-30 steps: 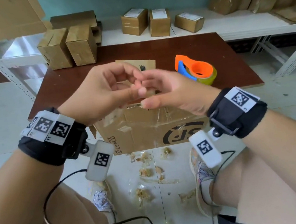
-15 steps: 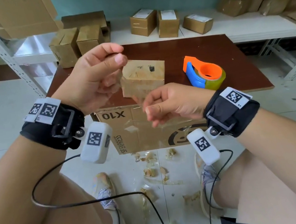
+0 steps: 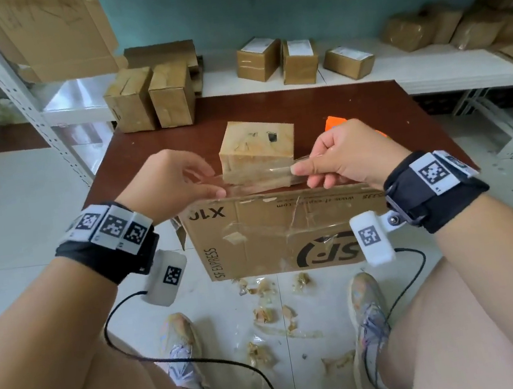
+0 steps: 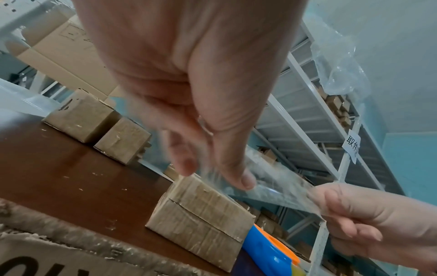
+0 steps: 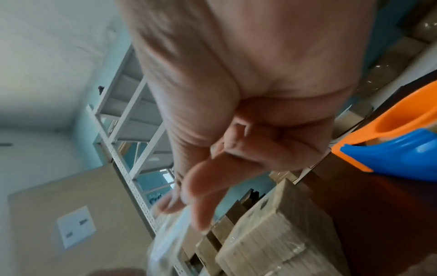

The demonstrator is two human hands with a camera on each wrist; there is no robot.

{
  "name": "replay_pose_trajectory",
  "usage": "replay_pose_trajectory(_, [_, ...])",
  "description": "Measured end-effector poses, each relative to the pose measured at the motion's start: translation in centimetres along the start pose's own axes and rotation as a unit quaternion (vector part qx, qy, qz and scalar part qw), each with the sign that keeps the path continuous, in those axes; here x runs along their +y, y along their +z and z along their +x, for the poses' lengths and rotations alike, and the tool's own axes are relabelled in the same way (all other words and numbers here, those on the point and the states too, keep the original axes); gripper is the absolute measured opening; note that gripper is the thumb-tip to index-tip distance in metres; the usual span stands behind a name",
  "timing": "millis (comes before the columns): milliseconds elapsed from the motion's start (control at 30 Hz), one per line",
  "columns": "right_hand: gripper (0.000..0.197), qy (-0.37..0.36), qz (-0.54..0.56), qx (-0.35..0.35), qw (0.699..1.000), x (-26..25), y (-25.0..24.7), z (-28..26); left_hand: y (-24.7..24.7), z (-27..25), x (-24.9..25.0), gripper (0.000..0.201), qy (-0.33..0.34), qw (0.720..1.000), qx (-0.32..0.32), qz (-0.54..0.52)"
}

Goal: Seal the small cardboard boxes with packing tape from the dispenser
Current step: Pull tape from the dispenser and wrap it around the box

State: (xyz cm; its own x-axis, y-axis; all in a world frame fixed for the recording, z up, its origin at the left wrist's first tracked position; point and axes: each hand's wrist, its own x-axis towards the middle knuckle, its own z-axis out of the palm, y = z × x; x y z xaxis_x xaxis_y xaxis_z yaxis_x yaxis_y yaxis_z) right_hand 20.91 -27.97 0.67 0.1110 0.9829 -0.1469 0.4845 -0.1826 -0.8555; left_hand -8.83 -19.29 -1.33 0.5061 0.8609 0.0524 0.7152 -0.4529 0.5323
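Observation:
A small cardboard box (image 3: 257, 148) stands in the middle of the brown table (image 3: 351, 110). A clear strip of packing tape (image 3: 258, 177) is stretched flat between my two hands, just in front of the box and a little above the table. My left hand (image 3: 211, 185) pinches its left end (image 4: 236, 179) between thumb and fingers. My right hand (image 3: 302, 172) pinches the right end, the other fingers curled. The orange and blue tape dispenser (image 3: 335, 122) lies behind my right hand, mostly hidden; it shows close up in the right wrist view (image 5: 397, 145).
Two taped boxes (image 3: 151, 100) stand at the table's far left. More small boxes (image 3: 299, 58) sit on the white shelf behind. A large flat SF carton (image 3: 273, 234) leans on the table's near edge. Tape scraps (image 3: 264, 314) litter the floor between my feet.
My hands have moved apart, left to the left and right to the right, and the tape strip that was bunched between them is now pulled straight in front of the box.

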Motion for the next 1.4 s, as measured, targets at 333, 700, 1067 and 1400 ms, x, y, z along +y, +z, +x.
replay_pose_trajectory(333, [0.022, -0.051, 0.059, 0.108, 0.991, 0.9, -3.3, 2.8, -0.8, 1.2, -1.8, 0.018, -0.066, 0.993, -0.030, -0.092])
replay_pose_trajectory(700, [0.036, -0.017, 0.101, 0.168, 0.980, 2.8, -3.6, 6.5, 1.1, 5.8, -4.5, 0.017, -0.129, 0.836, -0.008, -0.534])
replay_pose_trajectory(1067, [0.024, 0.041, 0.221, 0.197, 0.954, 3.1, -3.3, 7.9, 2.6, 9.2, -2.5, 0.021, -0.167, 0.691, 0.001, -0.703])
replay_pose_trajectory(1400, [0.024, 0.041, 0.295, 0.209, 0.931, 3.9, -2.5, 8.5, 3.6, 9.2, -3.3, 0.018, -0.171, 0.706, 0.011, -0.687])
